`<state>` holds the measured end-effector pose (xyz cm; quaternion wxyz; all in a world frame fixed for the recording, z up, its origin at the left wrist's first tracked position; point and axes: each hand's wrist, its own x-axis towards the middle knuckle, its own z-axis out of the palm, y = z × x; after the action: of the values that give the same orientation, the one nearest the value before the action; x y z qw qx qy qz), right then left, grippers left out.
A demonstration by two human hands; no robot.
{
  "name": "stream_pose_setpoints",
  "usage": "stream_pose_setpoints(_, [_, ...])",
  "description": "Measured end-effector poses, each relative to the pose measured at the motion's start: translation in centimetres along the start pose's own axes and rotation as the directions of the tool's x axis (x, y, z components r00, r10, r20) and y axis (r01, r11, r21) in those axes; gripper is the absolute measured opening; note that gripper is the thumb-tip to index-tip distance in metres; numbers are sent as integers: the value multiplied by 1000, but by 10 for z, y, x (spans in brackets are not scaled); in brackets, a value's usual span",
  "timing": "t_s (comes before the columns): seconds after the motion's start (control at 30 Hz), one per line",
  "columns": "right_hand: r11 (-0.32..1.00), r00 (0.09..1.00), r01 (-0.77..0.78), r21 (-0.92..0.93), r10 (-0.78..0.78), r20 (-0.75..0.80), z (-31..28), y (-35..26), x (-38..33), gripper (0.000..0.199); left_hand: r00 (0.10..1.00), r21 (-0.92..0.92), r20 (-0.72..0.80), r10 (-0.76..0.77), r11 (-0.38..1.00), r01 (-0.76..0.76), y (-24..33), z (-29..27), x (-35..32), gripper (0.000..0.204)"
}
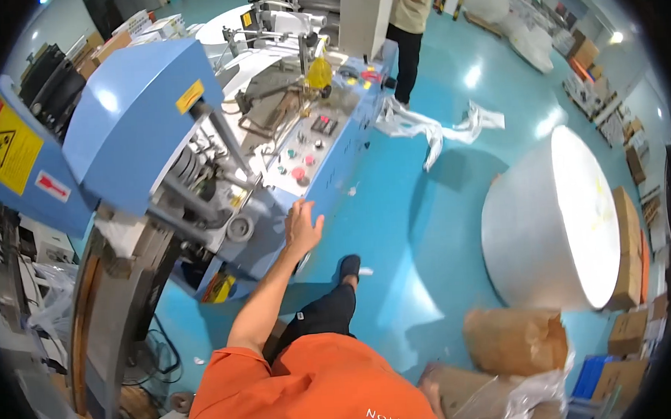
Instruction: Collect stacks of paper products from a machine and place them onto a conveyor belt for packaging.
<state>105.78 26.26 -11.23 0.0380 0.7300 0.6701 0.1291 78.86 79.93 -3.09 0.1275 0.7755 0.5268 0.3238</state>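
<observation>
In the head view, the bare left hand [303, 231], thumb apart and grip loosely spread, is just beside the pale control panel [307, 152] with round red buttons [298, 173] on the blue metal machine [351, 136] at left. The right hand's grip cannot be made out.

Bright glare on turquoise floor [381, 207]

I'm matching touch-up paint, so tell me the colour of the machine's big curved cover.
The cover is light blue, best seen in the head view.
</observation>
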Motion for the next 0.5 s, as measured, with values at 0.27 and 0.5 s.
stream_pose_setpoints(0.27, [580, 751, -658, 480, 459, 474, 19, 93, 125, 16, 939, 147, 43, -340, 932, 331, 0, 98, 203, 35])
stream_pose_setpoints(0.5, [-406, 285, -816, 410, 334, 898, 90, 82, 314, 18, 901, 189, 88, -424, 896, 403, 8, 129, 232, 42])
